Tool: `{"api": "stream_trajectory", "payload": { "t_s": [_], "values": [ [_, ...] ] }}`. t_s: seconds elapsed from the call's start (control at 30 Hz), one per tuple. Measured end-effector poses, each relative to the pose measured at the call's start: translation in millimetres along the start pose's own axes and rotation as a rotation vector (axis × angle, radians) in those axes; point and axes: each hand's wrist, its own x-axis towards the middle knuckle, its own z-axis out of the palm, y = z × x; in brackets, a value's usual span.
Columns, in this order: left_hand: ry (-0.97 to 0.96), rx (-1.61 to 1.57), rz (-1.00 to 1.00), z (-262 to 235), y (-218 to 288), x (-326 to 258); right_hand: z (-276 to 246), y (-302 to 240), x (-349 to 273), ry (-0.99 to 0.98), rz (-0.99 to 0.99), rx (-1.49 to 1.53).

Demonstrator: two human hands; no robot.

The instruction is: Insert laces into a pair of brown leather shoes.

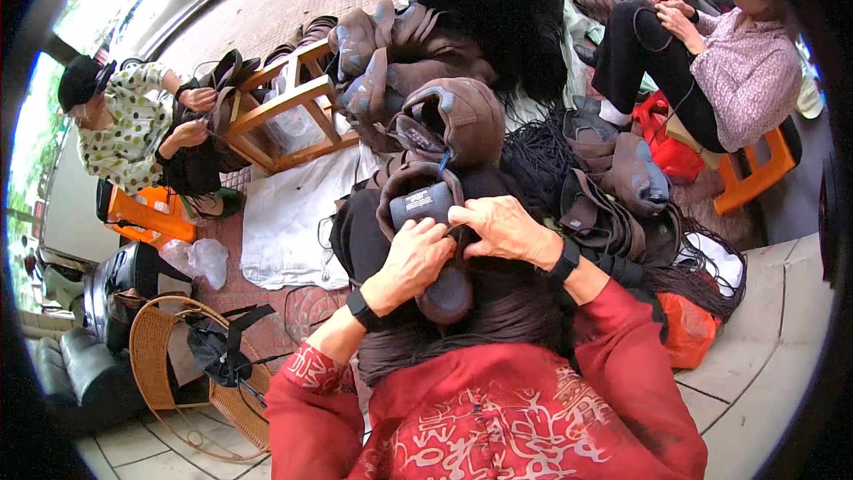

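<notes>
You have the brown shoe (426,204) over your lap, nearer to you than the wooden frame (280,109) and to the right of it. The shoe's opening faces up at you, showing a grey-blue insole with a pale printed label, and a dark rounded end points toward your body. The fingers of your left hand (410,262) are curled close together on the near left edge of that opening. The fingers of your right hand (508,229) make a narrow pinch on its right edge; whether they also grip a thread, I cannot tell. You wear a dark band on each wrist. Dark strands (506,329) drape over your lap, to the near right of the frame. Just right of the frame rises a heap of brown shoes (418,67) with grey-blue patches. Farther right of it lie black cords (538,156), then a red bag (671,151) and a person in a patterned top (751,89), seated. Left of the frame sits a person in a dotted top (124,138), both hands at dark pieces near the frame. A white cloth (293,231) spreads on its near side. Nearer you and left of the frame stands a wicker chair (151,356).
</notes>
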Motion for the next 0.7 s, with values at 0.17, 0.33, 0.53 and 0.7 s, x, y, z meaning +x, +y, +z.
{"api": "stream_trajectory", "payload": {
  "t_s": [0.17, 0.33, 0.53, 0.7],
  "values": [
    [0.325, 0.232, -0.231, -17, 5, -15, 6, -12, -2, -0.125, 0.246, 0.403],
    [0.333, 0.070, -0.356, -6, 7, -25, 24, -37, 3, 0.058, 0.384, 0.557],
    [0.263, -0.281, -0.259, -15, -1, -27, 30, -56, -9, 0.100, 0.258, 0.524],
    [0.174, -0.338, -0.206, -18, -14, -32, -33, -136, -4, 0.038, -0.394, 0.473]
  ]
}}
